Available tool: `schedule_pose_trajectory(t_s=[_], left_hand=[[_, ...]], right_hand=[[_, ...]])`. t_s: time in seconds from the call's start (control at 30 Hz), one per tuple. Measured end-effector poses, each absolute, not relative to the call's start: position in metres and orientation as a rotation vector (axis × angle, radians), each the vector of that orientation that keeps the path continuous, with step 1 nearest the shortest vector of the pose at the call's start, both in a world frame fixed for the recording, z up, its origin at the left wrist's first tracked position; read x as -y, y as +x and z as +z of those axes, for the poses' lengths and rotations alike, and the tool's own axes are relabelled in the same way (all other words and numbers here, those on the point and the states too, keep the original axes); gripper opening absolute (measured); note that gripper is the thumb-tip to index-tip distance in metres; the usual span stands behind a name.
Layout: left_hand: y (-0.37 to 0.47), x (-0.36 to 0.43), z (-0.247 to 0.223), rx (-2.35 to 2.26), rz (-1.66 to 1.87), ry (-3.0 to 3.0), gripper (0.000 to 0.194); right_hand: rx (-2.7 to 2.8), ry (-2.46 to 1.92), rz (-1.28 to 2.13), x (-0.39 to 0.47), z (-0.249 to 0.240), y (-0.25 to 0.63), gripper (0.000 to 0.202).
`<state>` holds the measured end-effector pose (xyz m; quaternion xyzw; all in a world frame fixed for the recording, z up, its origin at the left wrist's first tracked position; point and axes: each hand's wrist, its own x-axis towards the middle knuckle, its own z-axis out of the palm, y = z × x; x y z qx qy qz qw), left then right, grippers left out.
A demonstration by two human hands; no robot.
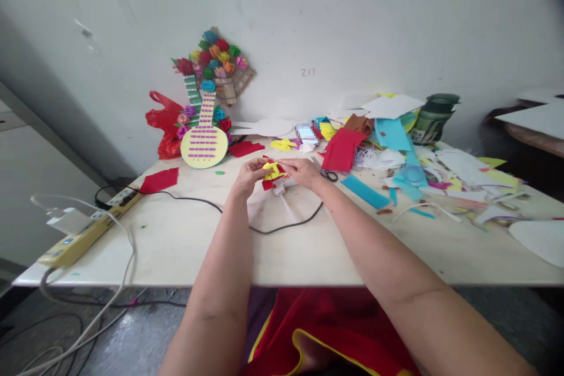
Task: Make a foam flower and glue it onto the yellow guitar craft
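My left hand [250, 176] is closed, its thumb and fingers pinching a small yellow and red crepe-paper flower [272, 171] above the middle of the table. From the other side my right hand [302, 173] has its fingers pressed together at the flower's right edge; what lies exactly between the fingertips is too small to see. Just below the hands rests a white glue gun [279, 189], partly hidden, with a black cord [282, 229] looping near it. Dark-handled scissors [328, 175] lie right beside my right hand.
At the left stand a yellow paper guitar [204, 147] with paper flowers, a red plastic bag [164, 123] and a power strip [92, 229] with cables. Red paper [159, 180] lies nearby. Paper scraps [458, 170] heap up on the right before a green bottle [434, 120].
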<state>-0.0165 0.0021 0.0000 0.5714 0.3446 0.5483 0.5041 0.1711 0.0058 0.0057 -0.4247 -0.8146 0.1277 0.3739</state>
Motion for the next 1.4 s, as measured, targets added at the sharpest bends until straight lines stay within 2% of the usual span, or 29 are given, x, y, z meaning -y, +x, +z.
schedule_pose_trajectory(t_s=[0.13, 0.47, 0.97, 1.4], left_hand=[[-0.017, -0.002, -0.001, -0.817, 1.349, 1.397, 0.029], [-0.019, -0.006, -0.002, -0.786, 1.42, 1.33, 0.03], [-0.021, -0.006, -0.003, -0.786, 1.393, 1.368, 0.035], [-0.022, -0.008, -0.005, -0.788, 1.435, 1.34, 0.034]], right_hand=[[2.087, -1.176, 0.333, -0.001, 0.012, 0.173, 0.032], [1.992, -1.19, 0.298, -0.01, 0.005, 0.18, 0.016], [2.014, -1.062, 0.246, -0.021, -0.001, 0.191, 0.031], [1.994, -1.088, 0.275, -0.019, 0.001, 0.192, 0.031]])
